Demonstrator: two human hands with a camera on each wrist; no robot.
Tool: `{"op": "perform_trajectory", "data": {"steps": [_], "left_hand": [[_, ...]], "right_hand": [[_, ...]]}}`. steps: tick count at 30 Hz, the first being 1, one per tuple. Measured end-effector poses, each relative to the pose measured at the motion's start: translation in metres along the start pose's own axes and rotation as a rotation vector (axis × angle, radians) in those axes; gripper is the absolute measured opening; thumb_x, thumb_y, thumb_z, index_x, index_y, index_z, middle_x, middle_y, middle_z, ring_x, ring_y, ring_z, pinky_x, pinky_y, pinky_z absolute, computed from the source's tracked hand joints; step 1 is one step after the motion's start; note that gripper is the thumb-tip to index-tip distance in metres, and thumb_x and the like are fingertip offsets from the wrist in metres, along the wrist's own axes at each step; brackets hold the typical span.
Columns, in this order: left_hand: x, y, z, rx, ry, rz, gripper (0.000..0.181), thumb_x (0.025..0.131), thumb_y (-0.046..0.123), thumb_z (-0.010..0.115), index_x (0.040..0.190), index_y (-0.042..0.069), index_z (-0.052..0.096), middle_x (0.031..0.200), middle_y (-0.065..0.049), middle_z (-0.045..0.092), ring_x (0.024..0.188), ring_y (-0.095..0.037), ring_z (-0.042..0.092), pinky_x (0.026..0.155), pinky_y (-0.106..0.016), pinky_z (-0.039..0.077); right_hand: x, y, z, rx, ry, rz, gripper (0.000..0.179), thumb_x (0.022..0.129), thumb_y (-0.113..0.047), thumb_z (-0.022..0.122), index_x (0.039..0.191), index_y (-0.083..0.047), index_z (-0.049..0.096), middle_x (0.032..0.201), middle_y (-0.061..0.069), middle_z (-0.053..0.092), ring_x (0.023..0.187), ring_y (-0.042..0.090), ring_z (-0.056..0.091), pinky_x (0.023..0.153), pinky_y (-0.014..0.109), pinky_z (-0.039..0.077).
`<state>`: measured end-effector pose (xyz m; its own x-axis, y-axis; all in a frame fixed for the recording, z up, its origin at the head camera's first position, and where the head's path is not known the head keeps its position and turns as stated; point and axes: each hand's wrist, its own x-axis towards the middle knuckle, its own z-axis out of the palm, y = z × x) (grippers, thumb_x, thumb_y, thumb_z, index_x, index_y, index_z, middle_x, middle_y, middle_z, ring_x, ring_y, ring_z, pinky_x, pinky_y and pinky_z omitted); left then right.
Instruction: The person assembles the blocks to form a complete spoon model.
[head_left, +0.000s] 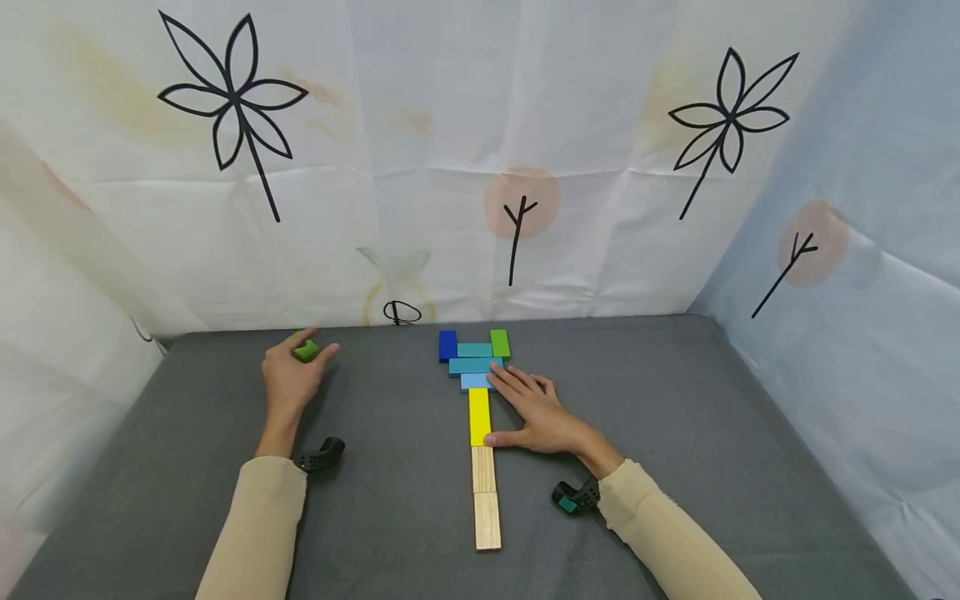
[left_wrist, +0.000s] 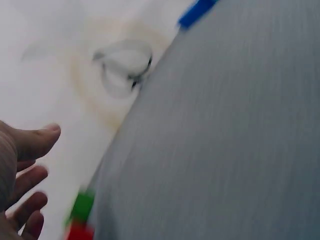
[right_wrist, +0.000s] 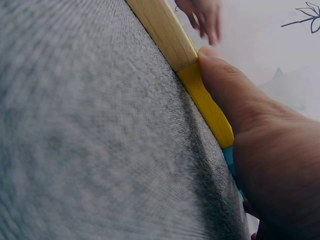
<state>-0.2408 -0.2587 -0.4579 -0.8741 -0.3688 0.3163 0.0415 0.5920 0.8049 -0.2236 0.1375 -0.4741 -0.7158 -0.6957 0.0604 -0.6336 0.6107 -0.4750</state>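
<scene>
My left hand (head_left: 291, 379) hovers at the back left of the table with its thumb and fingers spread. Partly behind it in the head view is a green block (head_left: 306, 352). The left wrist view shows a blurred green block (left_wrist: 81, 205) and a red block (left_wrist: 79, 232) beside the fingers, with nothing in the grasp. My right hand (head_left: 543, 421) lies along a row of blocks. Its thumb touches the yellow block (head_left: 479, 417), while its fingertips rest by the teal block (head_left: 472, 366) and light blue block (head_left: 474, 382).
Two plain wooden blocks (head_left: 486, 521) extend the row toward me. At its far end are a dark blue block (head_left: 447, 346), a shorter teal block (head_left: 474, 350) and another green block (head_left: 500, 343). A white printed cloth (head_left: 450, 167) rises behind the grey table (head_left: 660, 400).
</scene>
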Motion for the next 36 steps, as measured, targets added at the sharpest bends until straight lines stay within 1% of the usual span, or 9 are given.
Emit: {"op": "perform_trajectory", "data": {"steps": [3, 5, 6, 11, 16, 23, 28, 32, 36], "left_hand": [[-0.004, -0.018, -0.023, 0.045, 0.079, -0.101, 0.061, 0.089, 0.024, 0.080, 0.140, -0.002, 0.059, 0.122, -0.033, 0.062, 0.112, -0.046, 0.056, 0.102, -0.059, 0.039], [-0.009, -0.026, -0.033, 0.079, 0.092, -0.154, 0.068, 0.087, 0.026, 0.081, 0.141, -0.007, 0.056, 0.129, -0.033, 0.057, 0.120, -0.046, 0.050, 0.109, -0.059, 0.031], [-0.010, -0.029, -0.035, 0.099, 0.090, -0.173, 0.071, 0.087, 0.029, 0.081, 0.141, -0.009, 0.054, 0.127, -0.034, 0.056, 0.121, -0.046, 0.047, 0.110, -0.059, 0.028], [-0.016, -0.034, -0.036, 0.150, 0.075, -0.217, 0.075, 0.086, 0.036, 0.081, 0.137, -0.013, 0.055, 0.118, -0.032, 0.055, 0.119, -0.046, 0.042, 0.109, -0.059, 0.027], [-0.018, -0.031, -0.035, 0.077, 0.089, -0.263, 0.064, 0.088, 0.030, 0.079, 0.133, -0.011, 0.059, 0.119, -0.030, 0.061, 0.118, -0.044, 0.051, 0.106, -0.057, 0.033], [-0.017, -0.028, -0.032, 0.028, 0.087, -0.247, 0.051, 0.091, 0.016, 0.074, 0.134, -0.007, 0.062, 0.125, -0.027, 0.066, 0.111, -0.039, 0.062, 0.096, -0.049, 0.046], [-0.014, -0.023, -0.033, 0.012, 0.115, -0.227, 0.047, 0.091, 0.014, 0.071, 0.133, -0.007, 0.063, 0.126, -0.025, 0.067, 0.113, -0.037, 0.064, 0.097, -0.048, 0.049], [-0.011, -0.007, -0.032, -0.047, 0.120, -0.151, 0.045, 0.092, 0.014, 0.072, 0.133, -0.003, 0.065, 0.127, -0.020, 0.068, 0.113, -0.033, 0.064, 0.100, -0.044, 0.050], [-0.003, 0.017, -0.015, -0.116, 0.045, -0.016, 0.044, 0.093, 0.010, 0.074, 0.134, -0.001, 0.065, 0.126, -0.018, 0.069, 0.112, -0.032, 0.064, 0.097, -0.043, 0.052]], "right_hand": [[0.000, -0.001, -0.001, 0.002, -0.002, 0.003, 0.096, 0.093, -0.047, 0.072, 0.163, -0.008, 0.019, 0.170, 0.008, 0.010, 0.154, 0.035, 0.011, 0.114, 0.062, 0.009], [0.000, -0.001, -0.001, -0.001, -0.007, 0.007, 0.096, 0.093, -0.048, 0.072, 0.163, -0.008, 0.019, 0.170, 0.007, 0.010, 0.154, 0.035, 0.010, 0.114, 0.062, 0.009], [0.000, -0.001, -0.001, -0.001, -0.008, 0.009, 0.096, 0.093, -0.048, 0.072, 0.163, -0.008, 0.018, 0.170, 0.007, 0.009, 0.154, 0.035, 0.010, 0.114, 0.062, 0.009], [0.000, 0.000, -0.001, -0.005, -0.006, 0.014, 0.097, 0.093, -0.049, 0.071, 0.163, -0.009, 0.018, 0.170, 0.006, 0.009, 0.155, 0.034, 0.010, 0.115, 0.062, 0.009], [0.000, 0.001, 0.000, -0.002, -0.006, 0.011, 0.097, 0.093, -0.050, 0.071, 0.164, -0.010, 0.018, 0.170, 0.005, 0.009, 0.155, 0.034, 0.009, 0.115, 0.062, 0.008], [0.000, 0.001, 0.000, -0.002, -0.005, 0.010, 0.097, 0.093, -0.049, 0.071, 0.163, -0.009, 0.018, 0.170, 0.006, 0.009, 0.155, 0.034, 0.010, 0.115, 0.062, 0.008], [-0.001, 0.001, 0.000, 0.003, -0.007, 0.005, 0.096, 0.093, -0.048, 0.071, 0.163, -0.009, 0.018, 0.170, 0.007, 0.009, 0.155, 0.035, 0.010, 0.115, 0.062, 0.008], [-0.001, 0.001, 0.000, 0.003, -0.007, 0.002, 0.096, 0.093, -0.048, 0.071, 0.163, -0.009, 0.018, 0.170, 0.007, 0.009, 0.154, 0.035, 0.010, 0.114, 0.062, 0.009], [-0.001, 0.000, -0.001, 0.004, -0.006, 0.005, 0.096, 0.093, -0.047, 0.072, 0.163, -0.009, 0.018, 0.170, 0.006, 0.009, 0.155, 0.034, 0.010, 0.114, 0.062, 0.009]]}}
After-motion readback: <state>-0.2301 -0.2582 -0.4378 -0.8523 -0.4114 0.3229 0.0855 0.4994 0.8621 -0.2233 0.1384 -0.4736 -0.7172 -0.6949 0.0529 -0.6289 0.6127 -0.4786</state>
